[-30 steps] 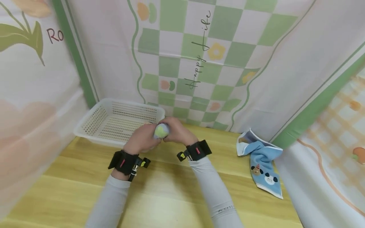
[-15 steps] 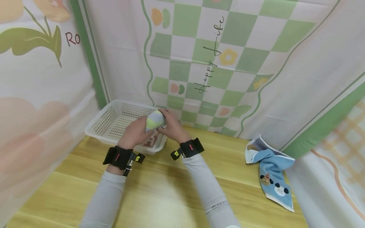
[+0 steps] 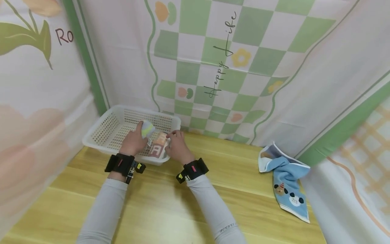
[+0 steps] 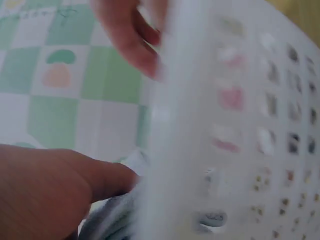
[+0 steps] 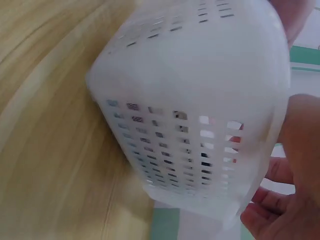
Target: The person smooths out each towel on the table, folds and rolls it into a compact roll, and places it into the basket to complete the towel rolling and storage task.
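cloth bundle [image 3: 148, 129] pinched by left hand [image 3: 133, 142], over or in basket [image 3: 105, 131]; right hand [image 3: 179, 148] by rim [image 3: 177, 121], fingers bent, grip unclear.

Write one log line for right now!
left hand: holds bundle, over or in basket; right hand: at basket's right end; packet: in basket; blue towel: on table

Both arms [image 3: 103, 210] reach forward, left hand [image 3: 134, 142] gripping, right hand [image 3: 179, 148] loosely bent.
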`<state>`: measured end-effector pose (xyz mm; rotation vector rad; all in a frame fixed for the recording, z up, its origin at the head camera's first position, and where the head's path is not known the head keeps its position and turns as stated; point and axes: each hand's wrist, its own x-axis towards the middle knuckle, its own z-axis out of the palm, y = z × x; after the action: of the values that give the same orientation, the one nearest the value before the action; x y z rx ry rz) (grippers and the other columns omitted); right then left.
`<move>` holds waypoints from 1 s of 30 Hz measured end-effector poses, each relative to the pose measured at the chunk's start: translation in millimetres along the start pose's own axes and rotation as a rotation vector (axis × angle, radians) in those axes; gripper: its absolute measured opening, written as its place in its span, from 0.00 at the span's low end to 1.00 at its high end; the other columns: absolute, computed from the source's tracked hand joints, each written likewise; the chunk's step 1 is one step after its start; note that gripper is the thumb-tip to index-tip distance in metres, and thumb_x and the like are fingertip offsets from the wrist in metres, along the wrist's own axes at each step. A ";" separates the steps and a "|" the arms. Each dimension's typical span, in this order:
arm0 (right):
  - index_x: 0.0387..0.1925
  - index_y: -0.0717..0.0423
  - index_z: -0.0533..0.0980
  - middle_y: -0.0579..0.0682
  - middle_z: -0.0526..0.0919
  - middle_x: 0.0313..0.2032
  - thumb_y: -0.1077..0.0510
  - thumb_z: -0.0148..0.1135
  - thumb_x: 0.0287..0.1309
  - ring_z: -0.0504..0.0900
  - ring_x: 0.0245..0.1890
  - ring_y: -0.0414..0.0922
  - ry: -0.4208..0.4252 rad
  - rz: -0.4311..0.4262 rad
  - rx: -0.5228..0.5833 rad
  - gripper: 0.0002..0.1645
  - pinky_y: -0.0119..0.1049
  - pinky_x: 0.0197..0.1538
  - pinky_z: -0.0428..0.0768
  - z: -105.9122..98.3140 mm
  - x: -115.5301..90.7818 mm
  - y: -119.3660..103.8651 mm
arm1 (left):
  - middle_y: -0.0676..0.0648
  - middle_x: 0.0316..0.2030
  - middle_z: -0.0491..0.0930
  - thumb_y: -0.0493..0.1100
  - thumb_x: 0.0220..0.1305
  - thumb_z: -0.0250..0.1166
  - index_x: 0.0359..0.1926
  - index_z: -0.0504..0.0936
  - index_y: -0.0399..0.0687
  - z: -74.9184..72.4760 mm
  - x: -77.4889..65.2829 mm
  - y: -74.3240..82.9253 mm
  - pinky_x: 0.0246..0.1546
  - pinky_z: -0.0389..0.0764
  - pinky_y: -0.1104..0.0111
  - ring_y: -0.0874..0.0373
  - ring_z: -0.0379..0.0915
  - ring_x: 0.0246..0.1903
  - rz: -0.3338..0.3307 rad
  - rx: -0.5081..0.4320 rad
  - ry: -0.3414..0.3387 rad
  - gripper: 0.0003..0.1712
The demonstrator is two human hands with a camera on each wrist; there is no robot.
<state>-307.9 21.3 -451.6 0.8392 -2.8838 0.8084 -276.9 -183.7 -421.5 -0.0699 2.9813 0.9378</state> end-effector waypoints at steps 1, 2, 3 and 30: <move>0.59 0.66 0.75 0.62 0.67 0.61 0.63 0.62 0.61 0.60 0.63 0.57 -0.002 0.010 0.003 0.24 0.47 0.64 0.68 0.6 -2.2 -0.9 | 0.30 0.29 0.80 0.41 0.71 0.55 0.80 0.43 0.41 1.7 1.2 -1.3 0.16 0.70 0.65 0.49 0.72 0.17 -0.016 -0.005 -0.011 0.44; 0.58 0.65 0.76 0.62 0.67 0.61 0.63 0.61 0.61 0.60 0.63 0.57 0.001 0.019 0.004 0.23 0.46 0.63 0.69 0.9 -4.3 -2.1 | 0.31 0.27 0.80 0.41 0.71 0.54 0.80 0.42 0.41 3.1 2.5 -2.8 0.15 0.68 0.66 0.50 0.71 0.16 -0.025 -0.011 -0.020 0.44; 0.57 0.65 0.77 0.61 0.68 0.61 0.62 0.62 0.61 0.60 0.63 0.57 0.004 0.028 0.007 0.22 0.46 0.63 0.69 0.7 -6.5 -3.7 | 0.32 0.26 0.79 0.41 0.72 0.53 0.80 0.42 0.41 4.4 3.9 -4.2 0.14 0.68 0.66 0.51 0.70 0.15 -0.034 -0.015 -0.027 0.43; 0.57 0.65 0.77 0.62 0.69 0.65 0.56 0.59 0.68 0.64 0.66 0.56 0.033 -0.013 0.016 0.22 0.42 0.64 0.75 0.1 -20.0 4.8 | 0.27 0.64 0.70 0.40 0.75 0.56 0.66 0.73 0.30 23.1 -1.2 11.4 0.61 0.72 0.40 0.31 0.67 0.63 0.367 -0.030 -0.044 0.24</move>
<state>-293.3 34.6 -457.3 0.8371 -2.8441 0.8371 -276.2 -161.1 -433.8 0.5071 2.9942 0.9938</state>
